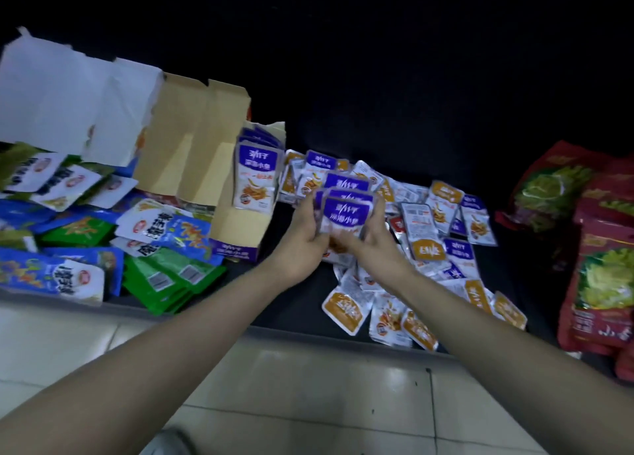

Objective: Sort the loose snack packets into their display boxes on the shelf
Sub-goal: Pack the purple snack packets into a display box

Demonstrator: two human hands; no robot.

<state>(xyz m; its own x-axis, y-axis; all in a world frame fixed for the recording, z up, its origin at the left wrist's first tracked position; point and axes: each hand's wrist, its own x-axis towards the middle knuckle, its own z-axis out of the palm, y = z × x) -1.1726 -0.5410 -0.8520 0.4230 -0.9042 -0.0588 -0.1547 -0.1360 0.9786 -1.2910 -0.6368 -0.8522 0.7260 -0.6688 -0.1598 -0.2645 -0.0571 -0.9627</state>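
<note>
A small stack of purple-and-white snack packets (pixel 346 209) is held upright between both hands above the dark shelf. My left hand (pixel 303 230) grips its left side and my right hand (pixel 372 238) grips its right side. Left of them stands an open cardboard display box (pixel 236 228) with a purple front lip, and several purple packets (pixel 255 173) stand upright inside it at the back. A loose heap of purple and orange packets (pixel 442 248) lies spread over the shelf behind and to the right of my hands.
Blue, green and white snack bags (pixel 103 242) pile up at the left, with a torn white box (pixel 68 101) behind them. Large red bags (pixel 603 276) lie at the right. The shelf's front edge (pixel 291 327) meets a pale tiled floor (pixel 308 386).
</note>
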